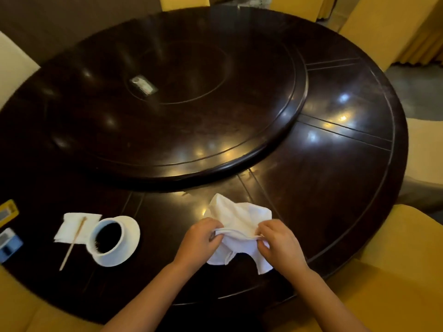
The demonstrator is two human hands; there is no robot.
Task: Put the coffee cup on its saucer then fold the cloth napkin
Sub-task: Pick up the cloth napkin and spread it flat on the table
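Observation:
A white coffee cup (106, 237) with dark coffee stands on its white saucer (130, 238) at the near left of the dark round table (323, 188). To its right lies a crumpled white cloth napkin (239, 216) near the table's front edge. My left hand (199, 240) pinches the napkin's near edge on the left. My right hand (279, 243) pinches the same edge on the right. Between the two hands the edge is stretched, and part of the cloth hangs below them.
A white paper napkin (72, 227) with a wooden stirrer (73, 243) lies left of the cup. A yellow item (7, 212) and a blue one (8, 245) sit at the far left edge. A raised turntable (167, 104) fills the table's middle. Yellow chairs (393, 22) ring the table.

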